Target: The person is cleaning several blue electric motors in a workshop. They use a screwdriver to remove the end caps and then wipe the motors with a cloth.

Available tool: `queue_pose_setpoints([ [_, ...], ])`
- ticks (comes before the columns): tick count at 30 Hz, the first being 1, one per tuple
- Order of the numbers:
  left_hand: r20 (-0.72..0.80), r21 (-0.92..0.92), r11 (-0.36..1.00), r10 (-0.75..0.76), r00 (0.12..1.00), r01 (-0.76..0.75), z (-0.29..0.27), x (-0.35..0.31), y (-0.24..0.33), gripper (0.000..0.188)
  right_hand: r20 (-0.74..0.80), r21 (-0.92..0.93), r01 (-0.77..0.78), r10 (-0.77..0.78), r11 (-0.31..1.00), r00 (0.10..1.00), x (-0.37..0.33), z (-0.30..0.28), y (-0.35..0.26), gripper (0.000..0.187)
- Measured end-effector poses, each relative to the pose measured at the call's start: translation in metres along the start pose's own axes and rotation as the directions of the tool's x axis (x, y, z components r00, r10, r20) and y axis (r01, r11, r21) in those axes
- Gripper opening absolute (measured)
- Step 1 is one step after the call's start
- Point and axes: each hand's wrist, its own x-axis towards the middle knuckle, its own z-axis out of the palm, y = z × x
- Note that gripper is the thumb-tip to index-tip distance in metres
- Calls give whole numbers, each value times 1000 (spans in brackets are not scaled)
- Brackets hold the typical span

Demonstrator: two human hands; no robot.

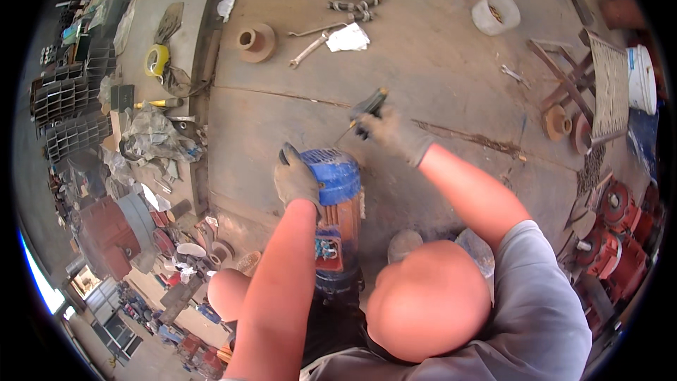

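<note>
Your gloved left hand (296, 180) rests spread on the blue ribbed end cover (333, 173) of the orange electric motor (337, 229), which stands on the concrete floor (437, 70) between your knees. Your gloved right hand (391, 130) grips a dark-handled screwdriver (367, 109) just above that cover. The cover is still on the motor, so judging by that, the stripping-down has barely begun.

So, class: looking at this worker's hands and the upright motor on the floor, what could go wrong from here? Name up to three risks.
1. The orange motor stands upright, steadied only by the left hand on its blue cap; it might tip.
2. The screwdriver in the right hand could slip toward the left hand close by.
3. Loose wrenches and shackles on the floor may cause tripping.
</note>
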Motion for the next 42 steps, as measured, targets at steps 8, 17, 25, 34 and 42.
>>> queue_pose_setpoints([
  [8, -21, 95, 995, -29, 999, 31, -12, -14, 20, 63, 108, -201, 21, 0, 979, 994, 37, 41, 11, 45],
  [17, -34, 183, 983, 4, 999, 3, -5, -7, 12, 62, 283, -689, 180, 32, 702, 959, 68, 69, -10, 57],
  [25, -1, 182, 983, -36, 999, 36, -15, -6, 16, 60, 378, -793, 174, 247, 584, 892, 128, 135, -28, 49],
  [34, 22, 181, 983, -46, 999, 41, -18, -7, 21, 59, 312, -791, 136, 202, 597, 928, 128, 140, -12, 47],
  [42, 56, 172, 985, -30, 998, 20, -24, -6, 17, 62, -186, -365, 75, -152, 928, 971, 117, 111, -63, 44],
])
